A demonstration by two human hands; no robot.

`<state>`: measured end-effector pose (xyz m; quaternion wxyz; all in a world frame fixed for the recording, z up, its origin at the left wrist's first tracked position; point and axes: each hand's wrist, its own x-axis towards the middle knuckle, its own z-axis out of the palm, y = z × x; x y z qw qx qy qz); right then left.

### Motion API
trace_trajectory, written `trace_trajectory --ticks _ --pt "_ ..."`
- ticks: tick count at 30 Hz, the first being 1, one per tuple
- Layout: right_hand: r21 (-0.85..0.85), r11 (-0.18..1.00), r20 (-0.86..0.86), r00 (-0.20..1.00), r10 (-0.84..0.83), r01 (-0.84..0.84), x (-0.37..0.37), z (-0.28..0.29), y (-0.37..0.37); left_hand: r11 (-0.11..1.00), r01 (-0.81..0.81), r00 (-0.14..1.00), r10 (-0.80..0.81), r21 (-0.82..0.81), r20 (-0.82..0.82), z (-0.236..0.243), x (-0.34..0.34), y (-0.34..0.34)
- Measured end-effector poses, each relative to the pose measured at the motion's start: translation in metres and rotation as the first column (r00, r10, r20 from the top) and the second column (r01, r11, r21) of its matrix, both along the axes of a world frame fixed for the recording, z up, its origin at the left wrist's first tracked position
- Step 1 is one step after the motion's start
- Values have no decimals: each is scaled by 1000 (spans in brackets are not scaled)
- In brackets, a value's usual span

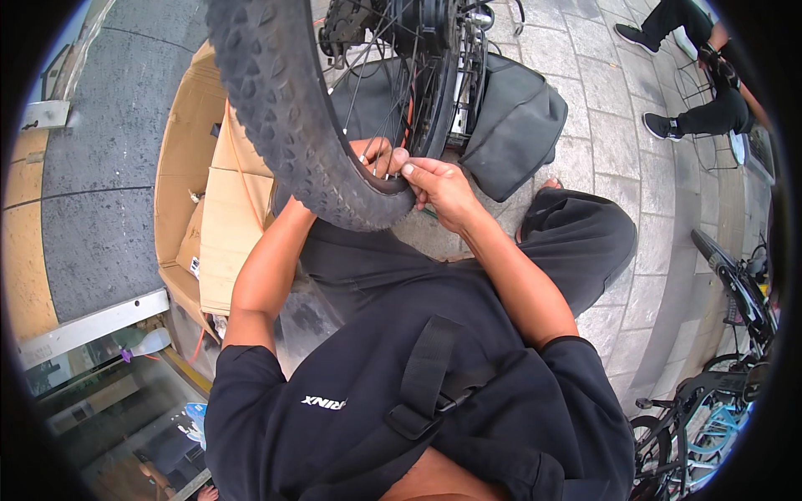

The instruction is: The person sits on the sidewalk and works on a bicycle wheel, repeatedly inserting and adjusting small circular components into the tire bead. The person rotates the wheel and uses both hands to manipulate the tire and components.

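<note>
A bicycle wheel with a thick knobby black tire (276,108) stands upright before me, its rim and spokes facing right. My left forearm passes behind the tire, and my left hand (375,154) shows between the spokes (362,88) with its fingers curled at the rim's lower part. My right hand (444,190) meets it from the right, thumb and forefinger pinched together beside the rim. Whatever lies between the fingertips of either hand is too small or hidden to name. Above, the hub (426,29) and chain parts are partly cut off by the upper edge.
An opened cardboard box (185,159) stands left of the wheel, an orange cord (242,167) across it. A dark grey bag or cover (514,125) lies on the paving behind the wheel. Another person's legs (710,117) are at the upper right; parked bicycles (710,409) stand lower right.
</note>
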<state>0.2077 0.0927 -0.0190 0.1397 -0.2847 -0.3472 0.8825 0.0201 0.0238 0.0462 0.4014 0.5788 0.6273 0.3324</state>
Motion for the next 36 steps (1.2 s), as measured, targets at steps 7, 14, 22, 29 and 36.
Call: trace_trajectory --ticks 7,14,22,29,36 --pt "-34 999 33 999 -21 23 4 15 -3 940 91 704 173 -329 689 15 -20 -5" --pt "-84 996 11 999 33 -32 8 21 -6 912 144 517 262 -384 815 -38 -31 -3" --pt "-169 985 -33 998 -45 38 12 31 -11 954 150 588 126 -261 799 -29 -23 -5" --pt "-183 982 -67 996 -62 48 11 13 -11 911 -31 864 231 -412 447 16 -22 -2" --pt "-55 998 -135 989 -51 44 10 6 -8 972 -219 933 183 -86 -309 43 17 6"
